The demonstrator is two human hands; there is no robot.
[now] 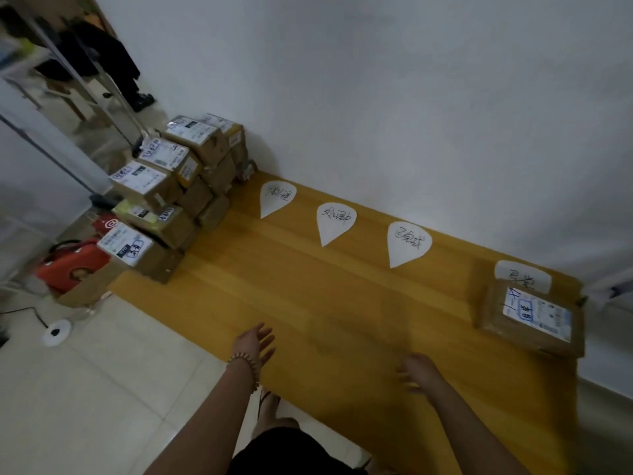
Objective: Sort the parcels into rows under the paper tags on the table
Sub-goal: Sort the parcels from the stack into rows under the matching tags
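While your left hand (255,342) and right hand (419,371) hovered open and empty over the table (308,303), one parcel (529,317) lay under the far-right tag (522,274). Three tags (335,222) stood bare. Unsorted parcels (171,186) sat stacked at left. Step in hand, likely: fetching the next; it called for a leftward reach.

Yellow wooden table (342,320): four paper tags (335,222), stacked parcels (178,186) left, one parcel (531,320) seemingly overlapping the right tag.
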